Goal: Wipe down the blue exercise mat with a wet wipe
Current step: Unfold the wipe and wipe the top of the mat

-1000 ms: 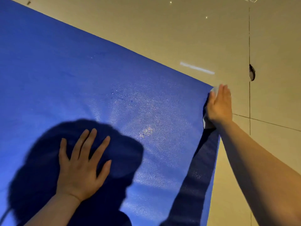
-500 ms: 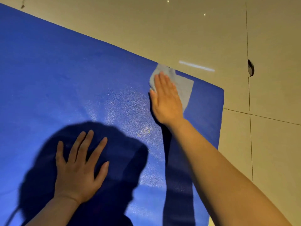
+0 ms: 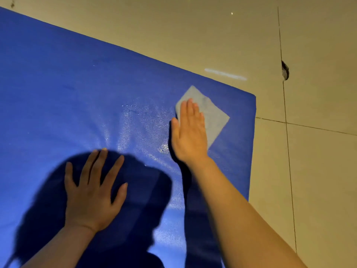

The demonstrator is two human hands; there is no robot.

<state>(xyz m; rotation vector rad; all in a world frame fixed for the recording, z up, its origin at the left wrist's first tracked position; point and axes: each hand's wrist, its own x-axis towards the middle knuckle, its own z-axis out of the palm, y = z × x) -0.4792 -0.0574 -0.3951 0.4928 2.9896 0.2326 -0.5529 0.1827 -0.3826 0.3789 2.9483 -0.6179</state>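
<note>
The blue exercise mat lies flat on the floor and fills the left and middle of the view; its far right corner is near the upper right. A pale grey wet wipe lies spread on the mat close to that corner. My right hand presses flat on the wipe's left part with straight fingers together. My left hand rests flat on the mat nearer to me, fingers spread, inside the dark shadow of my head. A damp sheen shows on the mat between the two hands.
Beige floor tiles surround the mat on the far and right sides. A chipped spot sits on a tile joint at the upper right. A bright light reflection lies on the floor just past the mat's edge.
My right hand slid the wipe from the mat's right edge leftward onto the mat, then slightly back toward me and to the right. My left hand stayed planted.
</note>
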